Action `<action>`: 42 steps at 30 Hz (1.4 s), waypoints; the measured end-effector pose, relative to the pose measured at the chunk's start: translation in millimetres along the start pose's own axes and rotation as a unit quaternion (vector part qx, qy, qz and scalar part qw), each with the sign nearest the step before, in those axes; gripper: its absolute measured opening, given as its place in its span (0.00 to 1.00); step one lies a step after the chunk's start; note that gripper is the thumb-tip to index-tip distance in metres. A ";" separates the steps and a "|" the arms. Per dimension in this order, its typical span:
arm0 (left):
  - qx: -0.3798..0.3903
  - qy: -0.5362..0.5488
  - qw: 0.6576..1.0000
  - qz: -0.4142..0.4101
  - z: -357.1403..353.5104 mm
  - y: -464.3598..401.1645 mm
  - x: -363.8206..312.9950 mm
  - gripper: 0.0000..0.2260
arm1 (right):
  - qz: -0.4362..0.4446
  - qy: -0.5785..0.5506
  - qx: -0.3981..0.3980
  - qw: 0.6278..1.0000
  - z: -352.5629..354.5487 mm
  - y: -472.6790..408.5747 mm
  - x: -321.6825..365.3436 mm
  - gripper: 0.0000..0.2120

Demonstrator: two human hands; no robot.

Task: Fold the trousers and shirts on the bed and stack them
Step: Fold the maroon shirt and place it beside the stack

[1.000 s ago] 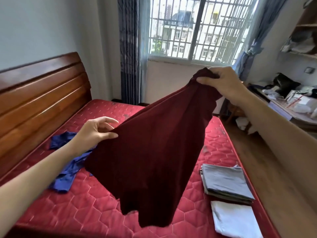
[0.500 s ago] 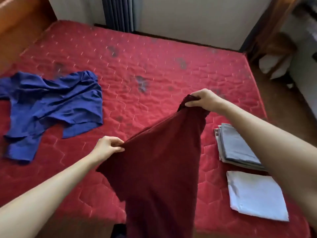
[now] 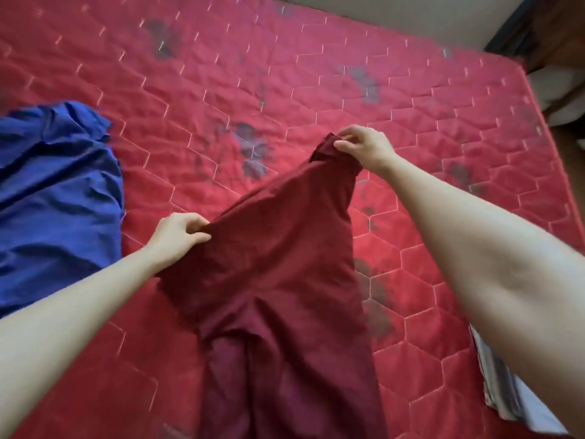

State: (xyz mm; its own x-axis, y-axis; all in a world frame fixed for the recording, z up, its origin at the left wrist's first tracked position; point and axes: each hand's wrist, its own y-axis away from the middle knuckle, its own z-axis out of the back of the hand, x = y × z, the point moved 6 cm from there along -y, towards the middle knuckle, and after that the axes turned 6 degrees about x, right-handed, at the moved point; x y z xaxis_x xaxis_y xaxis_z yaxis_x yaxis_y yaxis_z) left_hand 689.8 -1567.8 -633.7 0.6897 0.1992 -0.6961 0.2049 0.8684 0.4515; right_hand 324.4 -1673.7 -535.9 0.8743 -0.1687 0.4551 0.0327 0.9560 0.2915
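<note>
Bed (image 3: 348,74) fills view now; window and room gone, gaze tipped down. Maroon trousers (image 3: 278,280) lower than second ago, waistband stretched over mattress, legs trailing toward near edge. Judgement: lay-out step starting, fold not begun. Blue garment (image 3: 57,191) crumpled at left, waiting. Folded stack (image 3: 493,384) mostly behind right arm. Left hand (image 3: 177,236), right hand (image 3: 364,147): each grip pinching waistband corner.

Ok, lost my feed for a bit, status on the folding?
Left hand and right hand both gripping maroon trousers at the waist, held over the mattress. Not yet folded. Blue shirt crumpled at left, clear of them.
</note>
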 end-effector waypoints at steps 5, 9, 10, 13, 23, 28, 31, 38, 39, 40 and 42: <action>-0.170 -0.155 0.972 0.042 15.6 -48.2 -8.4 0.16 | -0.045 -0.001 -0.010 0.999 -46.0 -36.9 -2.4 0.29; -0.204 -0.227 0.950 -0.067 -27.2 -47.5 -41.3 0.21 | 0.010 0.045 0.003 0.999 -103.1 -21.9 -0.7 0.27; -0.186 -0.250 0.945 -0.098 -46.8 -47.5 -49.8 0.22 | 0.028 0.069 0.003 0.997 -114.3 -20.8 0.2 0.26; -0.130 -0.317 0.928 -0.143 -97.6 -54.9 -57.4 0.25 | 0.064 0.122 -0.022 0.990 -139.2 -29.6 6.7 0.27; -0.199 -0.333 0.920 0.061 -61.4 -93.9 32.3 0.26 | 0.044 0.210 -0.061 0.975 -177.8 -81.1 -30.6 0.27; -0.143 -0.326 0.930 0.086 -58.3 -93.3 30.1 0.27 | 0.024 0.200 -0.024 0.979 -174.8 -68.8 -21.4 0.27; -0.103 -0.300 0.945 0.084 -53.3 -83.2 27.7 0.27 | -0.008 0.148 -0.034 0.988 -179.9 -19.3 -13.8 0.26; -0.180 -0.288 0.940 -0.041 -122.9 69.5 22.3 0.25 | 0.005 0.065 -0.049 0.997 -230.6 213.4 -15.5 0.26; -0.163 -0.294 0.941 -0.032 -141.6 96.3 31.7 0.25 | 0.011 0.067 -0.024 0.997 -246.0 248.6 -14.1 0.27; -0.142 -0.299 0.943 -0.015 -159.3 122.7 43.5 0.24 | 0.019 0.076 0.002 0.997 -261.3 281.5 -11.8 0.27; -0.108 -0.308 0.945 0.017 -188.5 174.3 66.8 0.24 | 0.032 0.101 0.040 0.994 -287.0 339.4 -7.9 0.27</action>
State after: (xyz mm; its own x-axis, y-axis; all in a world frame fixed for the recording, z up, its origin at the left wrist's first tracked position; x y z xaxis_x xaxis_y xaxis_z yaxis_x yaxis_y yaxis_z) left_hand 640.7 -1317.5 -706.6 0.9805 -0.0153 -0.1959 0.0742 0.9520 0.2970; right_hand 467.6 -1279.0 -682.0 0.9528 -0.0492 0.2996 -0.0578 0.9394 0.3379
